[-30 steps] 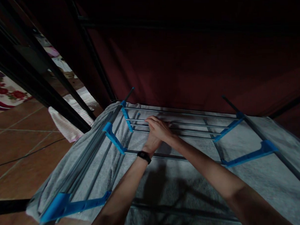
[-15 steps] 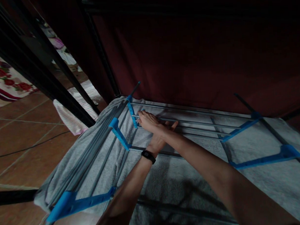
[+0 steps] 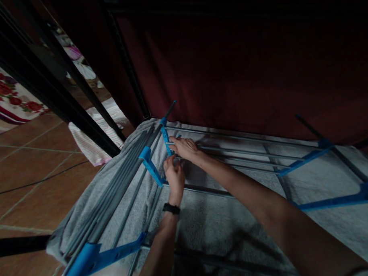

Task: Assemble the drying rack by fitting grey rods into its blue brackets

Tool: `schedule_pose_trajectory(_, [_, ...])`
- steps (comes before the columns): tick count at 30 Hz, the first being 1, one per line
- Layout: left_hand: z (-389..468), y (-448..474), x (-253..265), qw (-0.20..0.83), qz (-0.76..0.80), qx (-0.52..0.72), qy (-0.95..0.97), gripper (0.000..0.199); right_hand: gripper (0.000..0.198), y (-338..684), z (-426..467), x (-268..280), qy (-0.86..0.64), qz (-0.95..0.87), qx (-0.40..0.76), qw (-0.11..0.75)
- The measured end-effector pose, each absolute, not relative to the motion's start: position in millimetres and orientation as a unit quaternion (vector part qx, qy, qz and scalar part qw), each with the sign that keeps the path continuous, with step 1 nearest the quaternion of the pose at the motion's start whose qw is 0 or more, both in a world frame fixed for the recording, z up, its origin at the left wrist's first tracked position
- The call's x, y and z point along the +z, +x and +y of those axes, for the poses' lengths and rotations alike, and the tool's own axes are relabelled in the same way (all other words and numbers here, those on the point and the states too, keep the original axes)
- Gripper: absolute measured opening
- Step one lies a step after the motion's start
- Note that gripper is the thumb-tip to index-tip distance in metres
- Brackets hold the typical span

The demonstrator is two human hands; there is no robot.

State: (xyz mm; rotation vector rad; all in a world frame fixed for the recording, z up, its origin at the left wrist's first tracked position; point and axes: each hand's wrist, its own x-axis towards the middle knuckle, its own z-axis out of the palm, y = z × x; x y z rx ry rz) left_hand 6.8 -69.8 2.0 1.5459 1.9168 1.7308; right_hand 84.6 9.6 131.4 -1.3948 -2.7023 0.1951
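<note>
A rack of grey metal rods and blue plastic brackets lies on a grey towel-like cloth (image 3: 232,217). My right hand (image 3: 186,148) is closed around a thin metal rod (image 3: 247,152), close to where it meets the far-left blue bracket (image 3: 166,138). Just below it, my left hand (image 3: 175,178), with a black band on the wrist, has its fingers curled at the lower end of that bracket. What its fingertips hold is hidden. Nearer on the left is a second blue bracket (image 3: 151,167), joined to a thicker rod (image 3: 204,189).
Several parallel rods (image 3: 116,188) run along the left side to a blue bracket (image 3: 100,259) in front. More brackets (image 3: 334,201) stand at right. A dark red panel (image 3: 230,84) rises behind. Black metal posts (image 3: 81,121) and a tiled floor (image 3: 37,171) are at left.
My left hand has drawn out from under my right forearm and moved left to the bracket's lower end. My right hand has stayed near the rod's end. The view has shifted slightly.
</note>
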Motion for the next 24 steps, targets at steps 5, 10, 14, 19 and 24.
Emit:
schedule_pose_trajectory(5, [-27, -10, 14, 0.105, 0.656, 0.643, 0.382, 0.055, 0.048, 84, 11, 133, -0.456, -0.888, 0.054, 0.037])
schedule_pose_trajectory(10, [7, -19, 30, 0.110, 0.621, 0.663, 0.403, 0.059, 0.044, 81, 11, 134, -0.455, -0.887, 0.064, 0.047])
schedule_pose_trajectory(14, [17, -26, 33, 0.145, 0.601, 0.665, 0.419, 0.051, 0.042, 78, 13, 134, -0.447, -0.891, 0.068, 0.049])
schedule_pose_trajectory(19, [22, -26, 31, 0.155, 0.604, 0.669, 0.404, 0.033, 0.043, 73, 12, 132, -0.449, -0.891, 0.041, 0.047])
schedule_pose_trajectory(24, [26, -24, 31, 0.151, 0.599, 0.681, 0.394, 0.024, 0.050, 66, 10, 138, -0.488, -0.871, 0.043, 0.033])
